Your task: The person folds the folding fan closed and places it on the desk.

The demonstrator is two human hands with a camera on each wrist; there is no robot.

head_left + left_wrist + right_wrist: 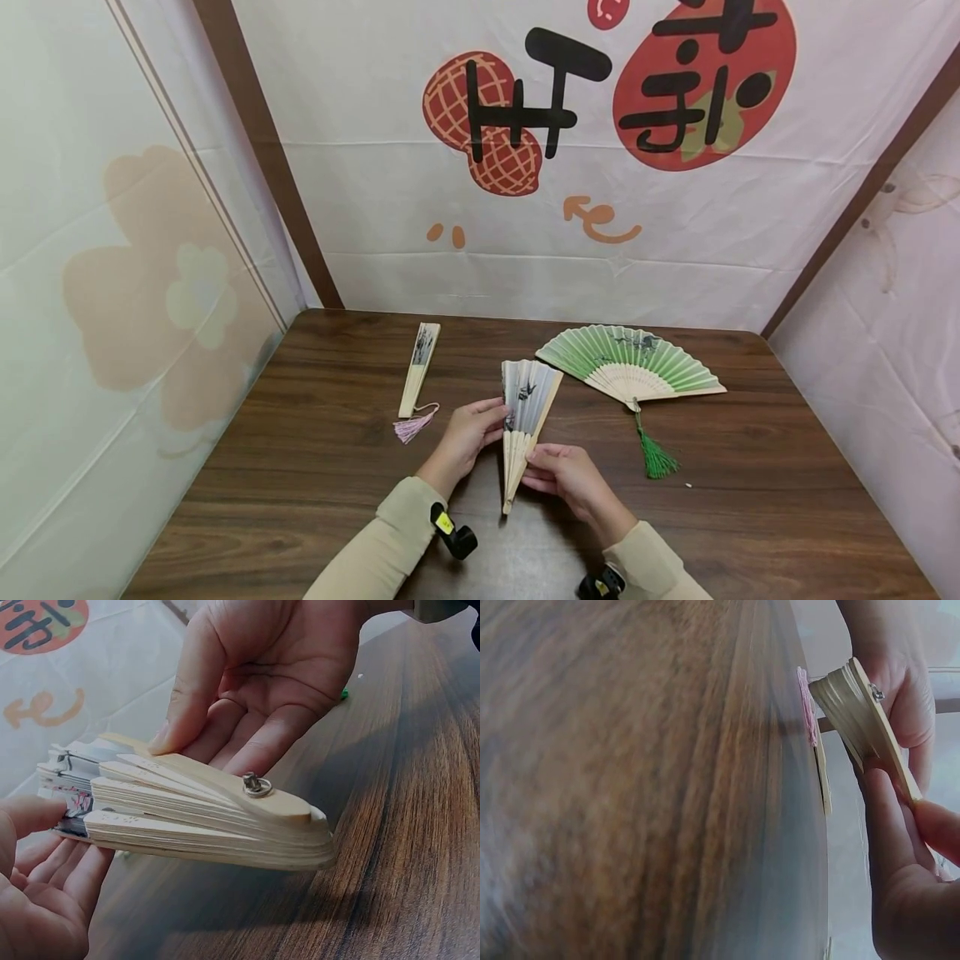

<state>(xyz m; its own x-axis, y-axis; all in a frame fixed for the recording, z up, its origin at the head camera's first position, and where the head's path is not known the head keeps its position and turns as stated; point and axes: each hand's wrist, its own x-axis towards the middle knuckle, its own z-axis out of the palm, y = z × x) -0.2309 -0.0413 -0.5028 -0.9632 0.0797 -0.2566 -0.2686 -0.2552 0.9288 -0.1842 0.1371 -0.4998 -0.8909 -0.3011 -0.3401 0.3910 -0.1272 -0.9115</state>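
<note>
Pale-leaved folding fan (523,421), part-spread

Held above the wooden table (300,467), between the closed fan (418,371) and the green fan (633,362). Left hand (465,433) pinched the left edge of the leaf (527,383); right hand (566,479) pinched the right guard stick (545,412). Step seemed to be spreading or folding; which, couldn't be told. Next move probably called for steady pinches both sides. Rivet end (507,507) pointed toward the person, leaf away; long axis near-to-far, leaning slightly right.
</note>
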